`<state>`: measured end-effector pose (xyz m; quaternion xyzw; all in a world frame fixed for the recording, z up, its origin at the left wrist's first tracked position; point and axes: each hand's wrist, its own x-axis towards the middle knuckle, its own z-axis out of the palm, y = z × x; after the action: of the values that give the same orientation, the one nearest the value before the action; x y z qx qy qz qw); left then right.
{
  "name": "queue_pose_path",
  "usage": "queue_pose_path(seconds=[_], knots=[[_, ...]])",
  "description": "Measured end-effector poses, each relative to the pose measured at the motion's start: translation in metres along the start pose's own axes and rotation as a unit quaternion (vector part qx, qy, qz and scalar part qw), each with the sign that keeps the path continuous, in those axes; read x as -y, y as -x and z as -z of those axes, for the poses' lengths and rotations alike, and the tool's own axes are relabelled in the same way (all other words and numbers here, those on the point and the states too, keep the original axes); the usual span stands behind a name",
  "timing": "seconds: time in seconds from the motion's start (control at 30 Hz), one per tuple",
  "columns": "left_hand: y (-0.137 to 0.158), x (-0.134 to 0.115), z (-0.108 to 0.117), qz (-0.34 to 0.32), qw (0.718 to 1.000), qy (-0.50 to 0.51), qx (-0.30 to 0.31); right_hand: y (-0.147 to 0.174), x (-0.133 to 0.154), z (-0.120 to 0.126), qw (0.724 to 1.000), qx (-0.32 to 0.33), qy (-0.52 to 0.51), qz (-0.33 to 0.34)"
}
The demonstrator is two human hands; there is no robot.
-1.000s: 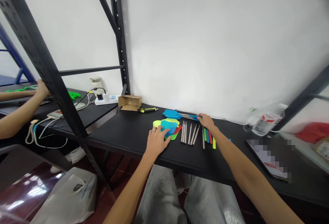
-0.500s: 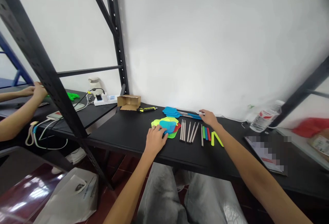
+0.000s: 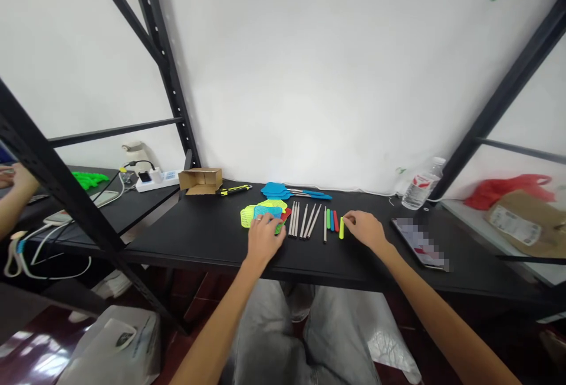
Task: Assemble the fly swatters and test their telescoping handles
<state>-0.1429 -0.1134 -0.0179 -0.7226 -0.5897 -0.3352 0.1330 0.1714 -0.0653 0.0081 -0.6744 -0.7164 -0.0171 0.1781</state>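
My left hand rests on a pile of plastic fly swatter heads, its fingers bent loosely over a blue head. A yellow-green head and a red head stick out around it. My right hand has its fingertips pinched together beside a yellow handle; what they hold is hidden. Left of that handle lie short green, blue and red handles and several metal rods. Behind these, blue fly swatters with rods and handles lie stacked near the wall.
An open cardboard box and a yellow-black utility knife lie at the back left. To the right are a water bottle and a phone. A black rack post rises at left; another person's arm shows beyond.
My right hand has drawn back from the stacked swatters to the yellow handles, and only one of the two handles still shows. My left hand stays at the pile. The view has turned right.
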Motion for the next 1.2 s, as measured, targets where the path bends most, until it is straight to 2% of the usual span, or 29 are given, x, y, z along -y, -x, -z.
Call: queue_pose_path(seconds=[0.13, 0.23, 0.3, 0.47, 0.6, 0.83, 0.97, 1.1, 1.2], knots=[[-0.016, -0.064, -0.020, -0.015, 0.998, 0.005, 0.055, 0.004, 0.027, -0.003, 1.000, -0.010, 0.010, 0.007], [-0.033, -0.094, -0.030, 0.000, 0.991, -0.034, 0.127, 0.003, 0.041, -0.003, 0.999, 0.011, 0.031, 0.013], [-0.041, -0.103, -0.032, 0.009, 0.985, -0.059, 0.165, 0.002, 0.045, -0.003, 0.999, 0.022, 0.041, 0.004], [-0.048, -0.117, -0.032, 0.009, 0.981, -0.060, 0.184, -0.003, 0.047, 0.000, 0.996, 0.050, 0.061, -0.029], [-0.047, -0.129, -0.035, 0.045, 0.962, -0.056, 0.262, -0.007, 0.050, 0.007, 0.994, 0.066, 0.077, -0.030], [-0.052, -0.131, -0.031, 0.084, 0.958, -0.047, 0.270, -0.015, 0.056, 0.016, 0.991, 0.089, 0.091, -0.029], [-0.051, -0.121, -0.029, 0.133, 0.961, -0.008, 0.243, -0.017, 0.058, 0.016, 0.989, 0.108, 0.093, -0.028], [-0.053, -0.101, -0.032, 0.147, 0.961, 0.114, 0.203, -0.016, 0.059, 0.012, 0.990, 0.110, 0.084, -0.027], [-0.057, -0.083, -0.037, 0.158, 0.931, 0.263, 0.196, -0.016, 0.057, 0.010, 0.992, 0.097, 0.068, -0.045]])
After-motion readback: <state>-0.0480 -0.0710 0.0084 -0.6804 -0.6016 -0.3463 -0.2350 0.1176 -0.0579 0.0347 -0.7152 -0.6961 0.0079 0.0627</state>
